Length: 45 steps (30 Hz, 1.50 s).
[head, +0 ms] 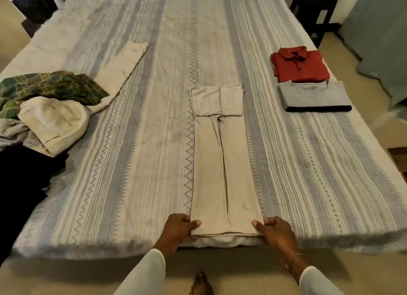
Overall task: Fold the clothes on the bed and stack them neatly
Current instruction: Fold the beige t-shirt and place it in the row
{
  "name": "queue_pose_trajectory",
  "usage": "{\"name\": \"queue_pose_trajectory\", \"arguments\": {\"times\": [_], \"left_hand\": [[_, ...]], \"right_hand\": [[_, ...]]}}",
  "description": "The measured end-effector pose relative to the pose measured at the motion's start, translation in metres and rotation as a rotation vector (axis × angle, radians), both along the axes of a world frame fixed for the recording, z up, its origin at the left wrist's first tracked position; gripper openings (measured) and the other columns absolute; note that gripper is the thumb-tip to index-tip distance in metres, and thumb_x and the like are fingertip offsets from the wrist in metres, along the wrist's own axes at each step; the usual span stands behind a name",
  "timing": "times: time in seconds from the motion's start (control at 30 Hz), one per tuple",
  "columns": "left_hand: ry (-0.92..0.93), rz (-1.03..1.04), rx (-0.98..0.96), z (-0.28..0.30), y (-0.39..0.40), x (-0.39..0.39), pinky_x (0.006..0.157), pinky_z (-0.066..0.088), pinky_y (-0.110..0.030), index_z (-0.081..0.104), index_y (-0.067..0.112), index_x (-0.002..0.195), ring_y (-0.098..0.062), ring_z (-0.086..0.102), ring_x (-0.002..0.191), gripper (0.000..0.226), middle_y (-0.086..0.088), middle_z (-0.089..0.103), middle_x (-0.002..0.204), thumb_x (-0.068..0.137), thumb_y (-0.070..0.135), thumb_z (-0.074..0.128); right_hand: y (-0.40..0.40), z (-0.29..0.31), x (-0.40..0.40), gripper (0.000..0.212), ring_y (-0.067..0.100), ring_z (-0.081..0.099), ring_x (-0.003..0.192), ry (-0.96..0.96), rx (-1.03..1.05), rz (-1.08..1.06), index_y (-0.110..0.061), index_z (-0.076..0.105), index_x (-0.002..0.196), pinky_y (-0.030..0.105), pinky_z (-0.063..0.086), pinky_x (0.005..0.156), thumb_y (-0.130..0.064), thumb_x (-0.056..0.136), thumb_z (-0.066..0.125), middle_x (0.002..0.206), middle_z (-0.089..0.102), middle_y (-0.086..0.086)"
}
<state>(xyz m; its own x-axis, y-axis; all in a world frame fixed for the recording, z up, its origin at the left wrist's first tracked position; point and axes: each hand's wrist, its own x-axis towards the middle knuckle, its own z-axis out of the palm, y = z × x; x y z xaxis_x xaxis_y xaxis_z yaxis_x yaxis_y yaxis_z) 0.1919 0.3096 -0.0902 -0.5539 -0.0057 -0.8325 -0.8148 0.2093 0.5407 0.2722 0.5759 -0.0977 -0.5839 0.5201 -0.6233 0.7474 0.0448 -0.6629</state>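
A beige garment (222, 162) lies folded into a long narrow strip down the middle of the striped bedspread (132, 162), its far end turned back on itself. My left hand (178, 231) pinches the strip's near left corner at the bed's front edge, thumb on top. My right hand (275, 232) pinches the near right corner the same way. At the right side of the bed lie a folded red polo shirt (300, 63) and a folded grey shirt (315, 95), one behind the other.
On the left sits an unfolded pile: a green plaid cloth (48, 86), beige trousers (57, 123) with a leg stretched toward the bed's middle, a grey piece and dark clothing (22, 180). A black basket (34, 2) stands far left, a dark side table (315, 10) far right.
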Motion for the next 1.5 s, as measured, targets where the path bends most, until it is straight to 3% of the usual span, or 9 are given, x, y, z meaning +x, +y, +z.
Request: {"name": "queue_pose_trajectory", "arguments": {"times": [0.1,0.23,0.4,0.53,0.8,0.97,1.17,1.33,1.5], "left_hand": [[0.090,0.072,0.010,0.010,0.001,0.006,0.062,0.063,-0.043,0.057,0.001,0.105,-0.033,0.071,0.088,0.034,-0.021,0.065,0.112,0.081,0.004,0.082],[0.218,0.026,0.078,0.035,0.003,-0.009,0.064,0.063,-0.043,0.059,0.019,0.123,-0.032,0.073,0.090,0.043,-0.004,0.060,0.117,0.086,0.002,0.076],[0.176,0.045,0.119,0.069,0.006,-0.052,0.066,0.062,-0.033,0.072,-0.003,0.105,-0.032,0.076,0.083,0.017,-0.026,0.072,0.106,0.090,0.006,0.073],[0.171,0.098,0.132,0.084,0.015,-0.098,0.070,0.064,-0.035,0.070,-0.006,0.102,-0.034,0.075,0.081,0.019,-0.028,0.072,0.103,0.092,0.010,0.071],[0.188,-0.022,0.085,0.038,0.039,-0.224,0.060,0.059,-0.031,0.071,-0.001,0.099,-0.024,0.071,0.064,0.053,-0.016,0.076,0.083,0.088,0.051,0.072],[0.206,-0.116,0.045,-0.012,0.042,-0.256,0.048,0.040,-0.027,0.067,0.001,0.084,-0.018,0.056,0.053,0.017,-0.016,0.065,0.074,0.097,0.012,0.065],[0.235,-0.010,-0.017,-0.021,0.039,-0.257,0.044,0.044,-0.027,0.065,-0.004,0.089,-0.022,0.058,0.047,0.021,-0.013,0.064,0.065,0.092,0.015,0.073],[0.553,-0.243,-0.602,-0.023,0.039,-0.225,0.061,0.047,-0.029,0.059,0.020,0.067,-0.014,0.062,0.062,0.037,0.007,0.064,0.062,0.081,0.049,0.077],[0.310,-0.377,-0.510,-0.015,0.037,-0.183,0.060,0.049,-0.027,0.064,0.016,0.070,-0.014,0.065,0.061,0.049,0.002,0.070,0.066,0.072,0.062,0.081]], "right_hand": [[-0.002,0.015,-0.002,0.033,0.017,0.069,0.075,0.096,0.029,0.053,-0.024,0.062,0.099,0.024,0.052,0.051,-0.024,0.078,0.087,0.091,0.069,-0.005],[0.009,0.028,-0.027,0.008,0.022,0.074,0.083,0.172,-0.047,0.183,-0.028,0.079,0.093,0.048,0.063,0.074,-0.025,0.085,0.081,0.091,0.077,-0.002],[0.023,0.080,-0.070,0.023,0.029,0.073,0.082,0.189,-0.340,0.067,-0.001,0.074,0.101,0.039,0.057,0.076,-0.022,0.093,0.072,0.094,0.077,0.018],[0.038,0.100,-0.116,0.032,0.027,0.070,0.092,0.195,-0.440,0.083,-0.005,0.073,0.111,0.039,0.055,0.089,-0.032,0.095,0.068,0.103,0.077,0.012],[0.066,0.055,-0.236,0.035,0.016,0.070,0.081,0.150,-0.294,0.188,-0.005,0.074,0.108,0.024,0.054,0.067,-0.031,0.084,0.080,0.101,0.078,0.010],[0.072,-0.013,-0.263,0.018,0.015,0.060,0.066,0.098,-0.146,0.079,-0.006,0.075,0.099,0.023,0.047,0.053,-0.016,0.084,0.081,0.087,0.072,0.011],[0.067,-0.035,-0.256,0.009,0.013,0.072,0.083,0.202,0.032,0.028,-0.034,0.076,0.090,0.036,0.058,0.079,-0.031,0.084,0.082,0.093,0.078,-0.005],[0.053,-0.019,-0.225,0.031,0.008,0.065,0.087,0.140,0.203,0.060,-0.023,0.071,0.111,0.026,0.051,0.077,-0.036,0.084,0.080,0.096,0.072,-0.007],[0.041,-0.019,-0.178,0.030,0.012,0.068,0.091,0.011,0.063,0.255,-0.027,0.064,0.111,0.031,0.054,0.079,-0.029,0.086,0.080,0.098,0.072,-0.008]]}}
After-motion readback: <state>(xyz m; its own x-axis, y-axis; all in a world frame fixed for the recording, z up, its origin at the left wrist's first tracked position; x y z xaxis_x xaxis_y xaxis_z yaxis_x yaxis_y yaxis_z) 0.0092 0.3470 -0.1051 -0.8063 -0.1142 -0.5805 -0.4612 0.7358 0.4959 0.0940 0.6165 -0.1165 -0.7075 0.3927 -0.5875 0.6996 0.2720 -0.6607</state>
